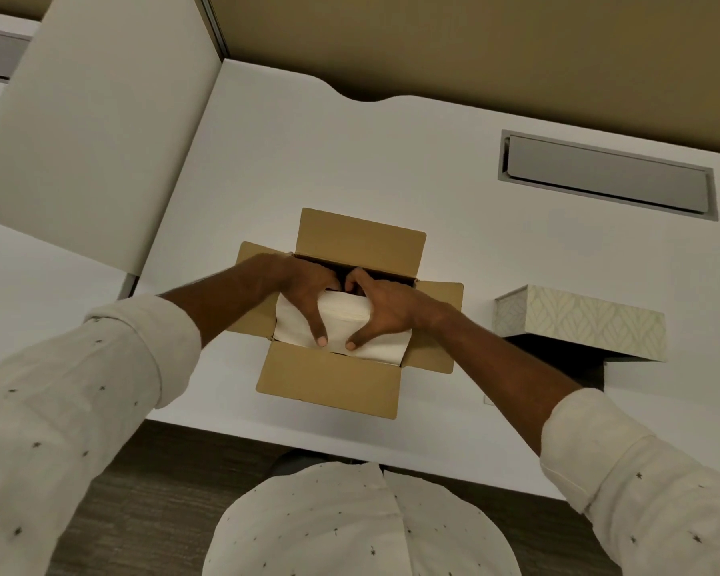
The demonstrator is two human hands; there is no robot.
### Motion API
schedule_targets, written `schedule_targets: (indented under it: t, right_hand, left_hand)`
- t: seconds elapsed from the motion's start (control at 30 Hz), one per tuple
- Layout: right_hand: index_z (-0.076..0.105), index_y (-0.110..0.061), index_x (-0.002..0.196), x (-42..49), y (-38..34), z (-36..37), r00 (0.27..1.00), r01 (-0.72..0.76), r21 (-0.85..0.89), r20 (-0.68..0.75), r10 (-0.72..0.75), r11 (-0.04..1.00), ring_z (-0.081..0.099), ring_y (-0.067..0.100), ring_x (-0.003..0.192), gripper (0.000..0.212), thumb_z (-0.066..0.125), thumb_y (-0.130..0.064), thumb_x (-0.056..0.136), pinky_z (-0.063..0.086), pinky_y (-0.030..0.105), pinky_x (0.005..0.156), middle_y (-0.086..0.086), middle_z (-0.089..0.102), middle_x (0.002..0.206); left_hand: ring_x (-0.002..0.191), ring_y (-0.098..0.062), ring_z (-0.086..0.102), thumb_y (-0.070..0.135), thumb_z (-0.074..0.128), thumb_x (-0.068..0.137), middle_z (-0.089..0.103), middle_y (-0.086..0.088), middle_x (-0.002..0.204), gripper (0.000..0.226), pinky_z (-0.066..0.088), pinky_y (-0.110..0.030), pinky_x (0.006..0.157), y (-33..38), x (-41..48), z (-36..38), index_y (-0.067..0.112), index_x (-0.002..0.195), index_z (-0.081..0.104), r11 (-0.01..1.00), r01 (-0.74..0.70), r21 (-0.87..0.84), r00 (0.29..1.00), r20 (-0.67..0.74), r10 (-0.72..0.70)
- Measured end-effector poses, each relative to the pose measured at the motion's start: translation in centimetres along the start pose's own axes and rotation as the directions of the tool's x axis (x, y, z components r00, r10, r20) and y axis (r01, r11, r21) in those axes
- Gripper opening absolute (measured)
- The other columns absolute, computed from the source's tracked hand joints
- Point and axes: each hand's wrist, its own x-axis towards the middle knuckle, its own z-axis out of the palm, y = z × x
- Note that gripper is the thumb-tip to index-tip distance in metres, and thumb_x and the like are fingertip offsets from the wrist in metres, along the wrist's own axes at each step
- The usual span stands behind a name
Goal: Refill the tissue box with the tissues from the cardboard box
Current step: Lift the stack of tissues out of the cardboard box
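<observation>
A brown cardboard box (329, 380) stands open on the white desk, all flaps folded out. Inside it lies a white stack of tissues (341, 322). My left hand (304, 293) grips the stack's left part, thumb on its near face, fingers curled over the far edge. My right hand (385, 303) holds the right part the same way. The two thumbs nearly meet at the stack's front. The tissue box (591, 322), pale with a leaf pattern, sits on the desk to the right of the cardboard box, apart from both hands; its opening is hidden.
A grey cable hatch (607, 174) is set into the white desk (308, 160) at the back right. A white divider panel (100, 126) rises on the left. The desk's front edge runs just below the cardboard box, with dark floor beneath.
</observation>
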Motion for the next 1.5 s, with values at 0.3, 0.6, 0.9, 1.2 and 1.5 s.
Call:
schedule_targets:
  t: [0.3,0.6,0.9,1.2,1.5]
  right_hand:
    - [0.005,-0.029,0.16,-2.8,-0.3,0.4,0.996,0.053,-0.207,-0.055,-0.066,0.977,0.052,0.024,0.131,0.13,0.077,-0.077,0.062,0.043,0.041,0.109,0.001,0.044,0.156]
    - [-0.007,-0.028,0.16,-5.2,1.2,-0.7,0.995,0.104,-0.029,0.012,-0.104,0.994,0.04,0.021,0.136,0.132,0.085,-0.055,0.071,0.03,0.033,0.113,0.002,0.041,0.153]
    - [-0.001,-0.035,0.159,-6.1,1.4,0.6,0.975,0.117,0.08,-0.199,-0.099,0.99,0.044,0.016,0.126,0.121,0.084,-0.038,0.072,0.045,0.039,0.107,-0.002,0.047,0.143]
    - [0.007,-0.03,0.16,-7.4,2.1,1.8,0.899,0.194,0.244,-0.431,-0.073,0.95,0.047,0.01,0.128,0.122,0.088,-0.017,0.07,0.049,0.032,0.105,-0.005,0.047,0.14]
    - [0.014,-0.028,0.155,-7.3,1.4,1.7,0.852,0.212,0.285,-0.522,-0.034,0.935,0.055,0.013,0.113,0.114,0.087,-0.012,0.069,0.053,0.028,0.093,-0.001,0.05,0.126]
  left_hand:
    - [0.119,-0.02,0.059,0.06,0.084,0.071,0.061,0.002,0.136,0.089,0.048,-0.031,0.096,-2.0,-1.5,2.3,0.024,0.144,0.047,0.996,-0.08,0.028,0.981,-0.176,0.084]
    - [0.109,-0.011,0.058,0.061,0.084,0.069,0.064,0.007,0.126,0.081,0.047,-0.025,0.087,-2.5,-2.5,4.8,0.025,0.135,0.054,0.985,-0.173,0.011,0.898,-0.409,0.163]
    - [0.108,-0.011,0.061,0.066,0.079,0.069,0.067,0.008,0.124,0.08,0.052,-0.026,0.084,-2.1,-3.4,4.6,0.029,0.135,0.052,0.981,-0.153,0.121,0.832,-0.52,0.194]
    - [0.107,-0.017,0.066,0.065,0.074,0.07,0.071,0.002,0.121,0.079,0.051,-0.027,0.081,-1.0,-4.8,4.6,0.024,0.135,0.056,0.972,-0.129,0.199,0.717,-0.658,0.23]
    - [0.104,-0.025,0.065,0.055,0.076,0.069,0.071,-0.003,0.118,0.078,0.048,-0.037,0.087,0.0,-6.0,4.2,0.024,0.137,0.052,0.968,-0.021,0.25,0.669,-0.716,0.199]
